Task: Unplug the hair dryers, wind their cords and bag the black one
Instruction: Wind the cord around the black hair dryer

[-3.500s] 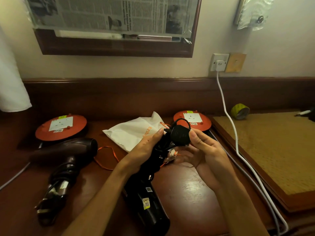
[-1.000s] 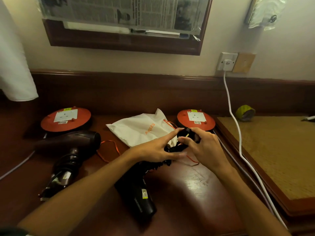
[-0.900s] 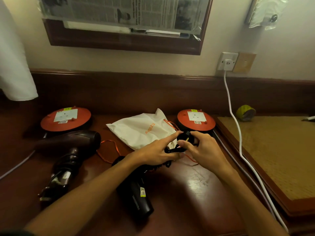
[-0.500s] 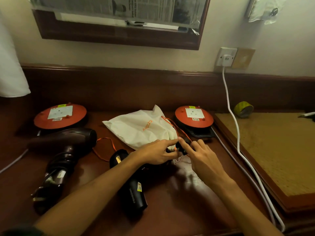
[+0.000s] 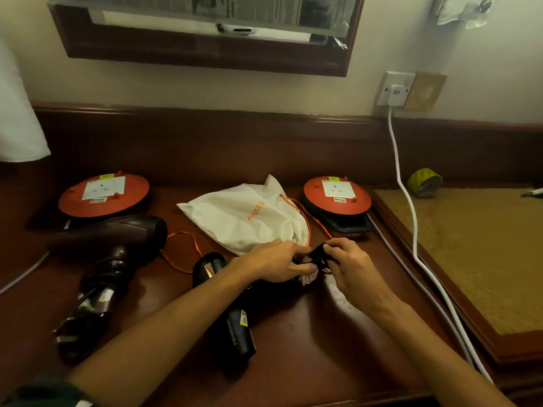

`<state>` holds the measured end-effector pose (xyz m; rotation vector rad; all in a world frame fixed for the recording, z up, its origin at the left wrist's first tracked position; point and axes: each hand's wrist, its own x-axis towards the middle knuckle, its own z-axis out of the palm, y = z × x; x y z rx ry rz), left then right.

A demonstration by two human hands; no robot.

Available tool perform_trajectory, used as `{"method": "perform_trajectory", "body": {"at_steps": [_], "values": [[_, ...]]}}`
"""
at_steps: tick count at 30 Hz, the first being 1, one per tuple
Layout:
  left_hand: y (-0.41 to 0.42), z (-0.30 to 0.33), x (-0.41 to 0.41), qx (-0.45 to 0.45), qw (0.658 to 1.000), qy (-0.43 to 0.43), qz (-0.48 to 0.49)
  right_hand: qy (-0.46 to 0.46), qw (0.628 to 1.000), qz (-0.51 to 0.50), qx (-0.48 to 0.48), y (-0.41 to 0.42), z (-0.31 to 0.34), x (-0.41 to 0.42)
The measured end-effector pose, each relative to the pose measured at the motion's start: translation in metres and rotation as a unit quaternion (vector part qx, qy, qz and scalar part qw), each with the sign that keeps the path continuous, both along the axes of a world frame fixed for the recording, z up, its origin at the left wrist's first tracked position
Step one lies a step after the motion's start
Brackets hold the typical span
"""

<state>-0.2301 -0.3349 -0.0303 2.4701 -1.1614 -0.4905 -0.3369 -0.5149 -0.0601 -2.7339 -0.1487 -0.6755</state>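
Note:
The black hair dryer [image 5: 235,327] lies on the wooden desk [image 5: 308,348] under my left forearm, its handle toward the white drawstring bag [image 5: 241,218]. My left hand [image 5: 276,262] grips the wound cord on the handle. My right hand [image 5: 352,268] pinches the black plug [image 5: 318,254] at the cord's end, just in front of the bag's mouth. The brown hair dryer [image 5: 111,239] lies to the left with its cord wound round the handle and its plug [image 5: 66,336] near the desk front.
Two orange cord reels with sockets stand at the back, one left [image 5: 104,195], one right [image 5: 338,195]. A white cable [image 5: 411,224] runs from the wall socket [image 5: 395,89] down along a woven mat [image 5: 470,254]. A yellow-green tape roll [image 5: 424,182] sits behind it.
Both hands have brought the black dryer down from the air onto the desk and moved toward the bag's mouth. My right hand still pinches the plug; the dryer body now lies flat.

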Motion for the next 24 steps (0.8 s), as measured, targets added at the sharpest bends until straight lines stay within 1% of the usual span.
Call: {"method": "perform_trajectory", "body": {"at_steps": [3, 5, 6, 9, 11, 12, 15, 17, 19, 20, 22, 24], "values": [[-0.001, -0.002, 0.001, -0.007, 1.0, -0.001, 0.006, -0.01, 0.991, -0.014, 0.13, 0.0, 0.008, 0.0], [-0.004, -0.004, 0.001, -0.01, 1.0, -0.018, 0.007, -0.002, 0.982, -0.008, 0.189, -0.001, 0.01, -0.001], [-0.006, -0.005, 0.002, -0.02, 1.0, -0.006, 0.005, 0.009, 0.977, -0.002, 0.212, -0.002, 0.01, 0.0], [-0.01, -0.01, 0.003, -0.065, 0.997, 0.05, -0.009, 0.082, 0.956, 0.001, 0.281, -0.015, 0.017, 0.003], [-0.009, -0.011, 0.002, -0.085, 0.995, 0.052, -0.024, 0.139, 0.937, 0.013, 0.321, -0.024, 0.027, 0.005], [-0.009, -0.011, 0.002, -0.089, 0.994, 0.052, -0.033, 0.158, 0.931, 0.027, 0.327, -0.026, 0.031, 0.006], [-0.01, -0.012, 0.003, -0.097, 0.993, 0.059, -0.038, 0.188, 0.941, 0.051, 0.276, -0.025, 0.032, 0.007], [-0.01, -0.012, 0.004, -0.101, 0.992, 0.066, -0.039, 0.185, 0.954, 0.038, 0.231, -0.027, 0.03, 0.006], [-0.01, -0.012, 0.005, -0.105, 0.991, 0.068, -0.041, 0.173, 0.961, 0.03, 0.214, -0.027, 0.023, 0.004], [-0.009, -0.011, 0.004, -0.108, 0.991, 0.066, -0.037, 0.155, 0.966, 0.027, 0.203, -0.025, 0.018, 0.003], [-0.009, -0.011, 0.004, -0.114, 0.991, 0.061, -0.022, 0.085, 0.983, 0.026, 0.158, -0.017, 0.005, 0.001], [-0.009, -0.011, 0.003, -0.113, 0.992, 0.06, -0.015, 0.02, 0.993, 0.036, 0.115, -0.01, -0.008, 0.001]]}}
